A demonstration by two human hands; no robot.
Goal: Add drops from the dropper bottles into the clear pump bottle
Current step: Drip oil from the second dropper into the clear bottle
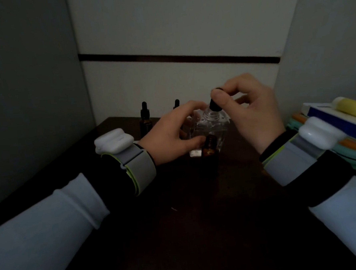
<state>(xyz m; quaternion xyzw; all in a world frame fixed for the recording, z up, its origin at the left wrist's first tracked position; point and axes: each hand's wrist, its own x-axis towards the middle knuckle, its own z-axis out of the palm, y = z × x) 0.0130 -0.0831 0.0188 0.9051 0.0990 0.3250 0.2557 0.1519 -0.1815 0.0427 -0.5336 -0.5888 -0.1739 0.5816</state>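
We look down on a dark table set in a corner, with pale wall panels close behind and a grey wall on the left. On the right edge a stack of books and coloured trays rises beside our right wrist, with a yellow tube lying on top.

Our left hand curls round the left side of the clear pump bottle, which stands upright mid-table with its neck open. Our right hand hangs above it. Thumb and forefinger pinch the black bulb of a dropper, whose lower end sits at the bottle's neck, and the other fingers are spread loosely.

An open amber bottle stands just in front of the clear one, touching or nearly touching our left thumb. At the back, near the wall, one capped dropper bottle stands in plain sight. A second dropper bottle shows only its top behind our left hand.

The near half of the table, between our sleeves, lies bare. The back and the right side are hemmed in.
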